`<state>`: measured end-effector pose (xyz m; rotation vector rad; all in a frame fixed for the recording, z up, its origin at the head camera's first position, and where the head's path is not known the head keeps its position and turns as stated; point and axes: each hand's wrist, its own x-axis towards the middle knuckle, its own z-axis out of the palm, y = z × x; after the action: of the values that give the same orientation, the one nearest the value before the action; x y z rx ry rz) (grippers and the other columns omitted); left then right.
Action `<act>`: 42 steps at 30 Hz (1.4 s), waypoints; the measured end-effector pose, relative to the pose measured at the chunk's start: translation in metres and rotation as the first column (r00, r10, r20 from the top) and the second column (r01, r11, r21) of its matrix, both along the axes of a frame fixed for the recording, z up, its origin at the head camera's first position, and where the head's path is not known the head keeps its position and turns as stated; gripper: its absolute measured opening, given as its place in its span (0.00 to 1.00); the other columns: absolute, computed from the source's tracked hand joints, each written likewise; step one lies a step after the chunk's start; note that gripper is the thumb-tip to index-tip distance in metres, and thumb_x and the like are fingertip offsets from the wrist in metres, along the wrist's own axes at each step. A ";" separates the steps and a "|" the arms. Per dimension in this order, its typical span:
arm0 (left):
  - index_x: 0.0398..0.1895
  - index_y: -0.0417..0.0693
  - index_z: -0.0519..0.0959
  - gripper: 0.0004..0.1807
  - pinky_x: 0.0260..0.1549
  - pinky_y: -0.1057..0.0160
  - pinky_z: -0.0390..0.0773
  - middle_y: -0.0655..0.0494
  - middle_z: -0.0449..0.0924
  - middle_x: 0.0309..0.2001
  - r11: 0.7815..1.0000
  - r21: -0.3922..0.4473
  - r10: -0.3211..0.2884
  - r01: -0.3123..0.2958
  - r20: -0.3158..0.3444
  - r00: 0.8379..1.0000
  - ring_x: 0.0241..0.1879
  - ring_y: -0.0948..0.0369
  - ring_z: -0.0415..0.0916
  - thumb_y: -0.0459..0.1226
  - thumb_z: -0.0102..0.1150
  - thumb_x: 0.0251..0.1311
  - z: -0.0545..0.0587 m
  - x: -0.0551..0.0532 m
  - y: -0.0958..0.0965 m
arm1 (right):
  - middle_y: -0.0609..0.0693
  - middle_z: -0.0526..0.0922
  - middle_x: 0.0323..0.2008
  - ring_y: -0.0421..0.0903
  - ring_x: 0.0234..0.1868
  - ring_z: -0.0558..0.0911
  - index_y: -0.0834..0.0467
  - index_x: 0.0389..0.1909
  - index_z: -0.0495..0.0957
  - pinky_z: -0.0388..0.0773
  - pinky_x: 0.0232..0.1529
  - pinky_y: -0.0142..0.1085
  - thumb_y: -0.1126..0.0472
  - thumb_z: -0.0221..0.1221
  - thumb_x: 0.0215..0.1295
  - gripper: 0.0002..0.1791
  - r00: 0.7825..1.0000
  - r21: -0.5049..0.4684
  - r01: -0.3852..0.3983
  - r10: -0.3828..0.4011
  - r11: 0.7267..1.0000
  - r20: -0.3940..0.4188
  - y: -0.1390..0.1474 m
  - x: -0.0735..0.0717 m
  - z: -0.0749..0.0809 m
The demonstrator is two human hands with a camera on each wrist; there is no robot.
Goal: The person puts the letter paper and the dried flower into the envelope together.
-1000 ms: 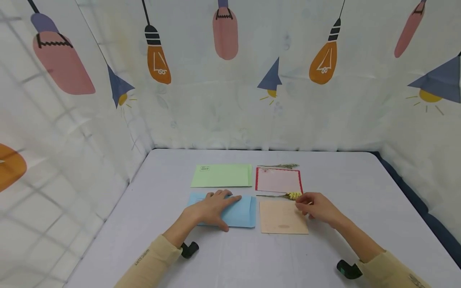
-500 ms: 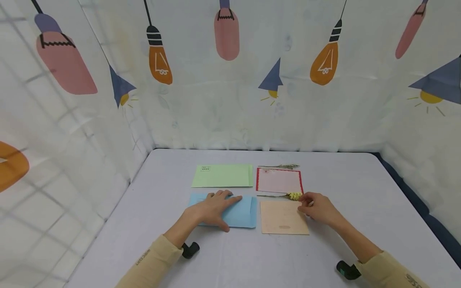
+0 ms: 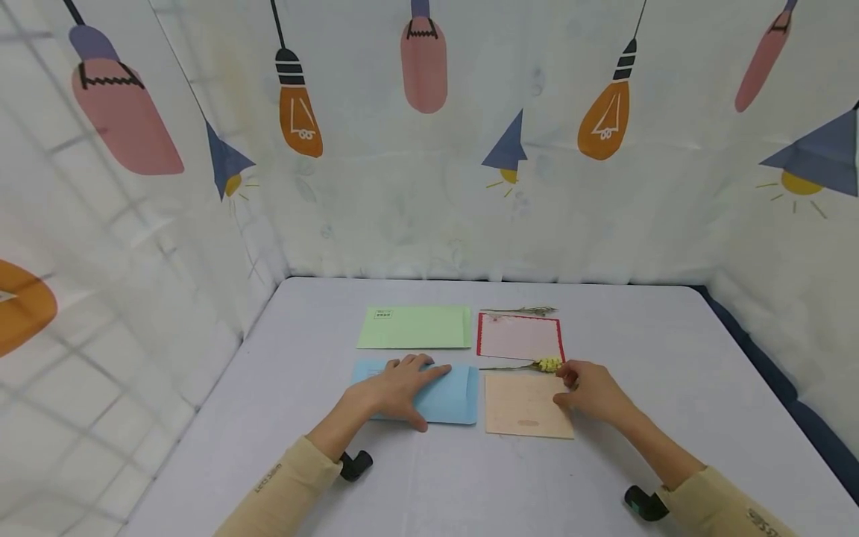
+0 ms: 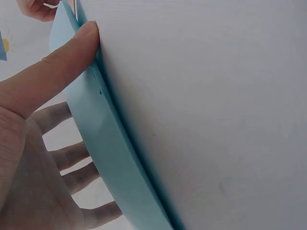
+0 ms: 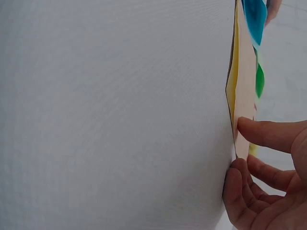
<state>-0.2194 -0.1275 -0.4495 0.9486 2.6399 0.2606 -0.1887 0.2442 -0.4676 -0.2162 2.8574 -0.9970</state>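
Peach card: right hand's thumb touches right edge, pinch unclear; left hand spread on blue envelope.

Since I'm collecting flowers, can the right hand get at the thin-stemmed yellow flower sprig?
Probably yes: the right hand, though touching the beige paper envelope, is beside the sprig, with nothing else over it.

My left forearm reaches forward and inward, and my left hand is palm down, fingers spread, thumb angled well away from them. My right forearm slants in opposite; my right hand has its thumb extended, apart from its curled fingers.
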 end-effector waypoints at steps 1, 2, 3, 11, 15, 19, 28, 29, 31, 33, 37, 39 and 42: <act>0.81 0.59 0.60 0.56 0.66 0.37 0.60 0.48 0.59 0.74 1.000 -0.001 0.001 -0.001 -0.002 1.000 0.72 0.47 0.58 0.52 0.81 0.50 0.000 0.000 0.000 | 0.51 0.76 0.33 0.48 0.33 0.74 0.68 0.43 0.79 0.74 0.33 0.41 0.66 0.76 0.52 0.20 1.000 -0.001 -0.001 0.001 1.000 -0.003 0.000 0.000 0.000; 0.81 0.59 0.60 0.56 0.65 0.37 0.60 0.48 0.59 0.74 1.000 -0.002 0.003 -0.003 -0.006 1.000 0.72 0.47 0.58 0.52 0.81 0.50 0.000 0.000 0.000 | 0.52 0.76 0.33 0.48 0.33 0.74 0.67 0.43 0.79 0.74 0.33 0.41 0.66 0.76 0.52 0.20 1.000 -0.002 -0.002 0.002 1.000 -0.005 0.001 -0.001 0.000; 0.81 0.59 0.60 0.56 0.65 0.37 0.60 0.48 0.59 0.74 1.000 -0.002 0.004 -0.004 -0.008 1.000 0.72 0.47 0.58 0.52 0.81 0.50 0.000 0.000 0.000 | 0.52 0.77 0.34 0.48 0.34 0.74 0.67 0.42 0.78 0.74 0.33 0.41 0.66 0.76 0.52 0.21 1.000 -0.003 -0.004 0.004 1.000 -0.007 0.001 -0.001 0.001; 0.81 0.61 0.59 0.56 0.66 0.37 0.60 0.49 0.58 0.74 1.000 -0.008 0.013 -0.013 -0.008 1.000 0.73 0.47 0.57 0.52 0.80 0.50 -0.001 -0.001 0.002 | 0.53 0.78 0.35 0.49 0.36 0.78 0.65 0.41 0.75 0.76 0.33 0.41 0.67 0.74 0.54 0.18 1.000 -0.017 0.018 -0.018 1.000 0.011 0.006 -0.002 -0.002; 0.81 0.60 0.59 0.56 0.67 0.36 0.59 0.49 0.58 0.75 1.000 -0.007 0.021 -0.021 -0.002 1.000 0.73 0.47 0.56 0.51 0.81 0.50 0.000 0.000 0.002 | 0.52 0.79 0.36 0.49 0.37 0.79 0.64 0.42 0.76 0.77 0.34 0.40 0.68 0.69 0.60 0.13 1.000 -0.048 0.018 -0.017 0.999 0.005 0.009 -0.001 -0.004; 0.81 0.60 0.59 0.56 0.67 0.37 0.58 0.49 0.58 0.75 1.000 -0.008 0.021 -0.021 0.005 1.000 0.73 0.47 0.56 0.51 0.81 0.50 -0.001 0.000 0.002 | 0.53 0.80 0.37 0.48 0.36 0.79 0.66 0.46 0.77 0.80 0.31 0.39 0.69 0.65 0.64 0.11 0.999 -0.124 0.036 -0.033 0.992 0.023 0.012 0.000 -0.003; 0.81 0.61 0.60 0.56 0.67 0.37 0.59 0.50 0.58 0.74 0.999 -0.007 0.031 -0.031 0.007 0.999 0.72 0.47 0.56 0.50 0.81 0.49 0.000 0.001 0.002 | 0.57 0.80 0.42 0.50 0.39 0.82 0.68 0.54 0.77 0.83 0.35 0.39 0.70 0.61 0.69 0.14 0.988 -0.319 0.122 -0.084 0.940 0.130 0.018 -0.002 0.000; 0.81 0.61 0.59 0.56 0.67 0.36 0.59 0.50 0.58 0.74 0.999 -0.008 0.034 -0.034 0.008 0.999 0.72 0.47 0.57 0.50 0.81 0.50 0.000 0.001 0.002 | 0.57 0.80 0.42 0.51 0.39 0.82 0.69 0.54 0.76 0.84 0.35 0.39 0.70 0.61 0.70 0.14 0.986 -0.336 0.129 -0.086 0.933 0.140 0.018 -0.002 0.000; 0.81 0.61 0.60 0.56 0.67 0.36 0.59 0.49 0.58 0.74 0.999 -0.005 0.035 -0.035 0.009 0.999 0.72 0.47 0.57 0.50 0.81 0.50 0.000 0.002 0.002 | 0.58 0.80 0.43 0.51 0.40 0.82 0.70 0.55 0.76 0.84 0.37 0.39 0.70 0.60 0.70 0.15 0.983 -0.368 0.143 -0.089 0.919 0.159 0.019 -0.002 0.002; 0.81 0.61 0.60 0.56 0.66 0.36 0.59 0.49 0.58 0.74 0.999 -0.003 0.035 -0.035 0.008 0.999 0.72 0.47 0.57 0.50 0.81 0.49 -0.001 0.002 0.002 | 0.59 0.79 0.44 0.51 0.41 0.81 0.70 0.56 0.75 0.85 0.38 0.38 0.69 0.60 0.71 0.16 0.981 -0.391 0.149 -0.087 0.908 0.172 0.019 -0.003 0.003; 0.81 0.61 0.60 0.56 0.67 0.36 0.59 0.49 0.58 0.74 0.999 -0.005 0.035 -0.035 0.008 0.999 0.72 0.47 0.57 0.50 0.81 0.49 -0.001 0.002 0.002 | 0.60 0.79 0.44 0.51 0.40 0.81 0.72 0.58 0.73 0.85 0.39 0.38 0.68 0.60 0.72 0.18 0.979 -0.444 0.157 -0.079 0.882 0.188 0.020 -0.004 0.001; 0.81 0.61 0.60 0.56 0.67 0.36 0.59 0.49 0.58 0.74 0.999 -0.005 0.037 -0.037 0.010 0.999 0.72 0.47 0.57 0.50 0.81 0.49 -0.001 0.002 0.002 | 0.60 0.78 0.44 0.51 0.39 0.82 0.72 0.59 0.72 0.85 0.40 0.38 0.68 0.61 0.72 0.19 0.979 -0.470 0.157 -0.074 0.868 0.191 0.020 -0.005 0.000; 0.81 0.60 0.60 0.56 0.66 0.36 0.59 0.49 0.58 0.74 0.999 0.001 0.038 -0.038 0.012 0.999 0.72 0.47 0.57 0.50 0.81 0.49 -0.001 0.002 0.003 | 0.60 0.78 0.44 0.51 0.39 0.82 0.73 0.60 0.71 0.85 0.40 0.39 0.68 0.61 0.72 0.20 0.976 -0.496 0.164 -0.069 0.853 0.205 0.018 -0.007 0.001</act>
<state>-0.2171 -0.1248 -0.4501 0.8956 2.6488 0.2766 -0.1954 0.2619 -0.4663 0.0128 2.4090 -1.6957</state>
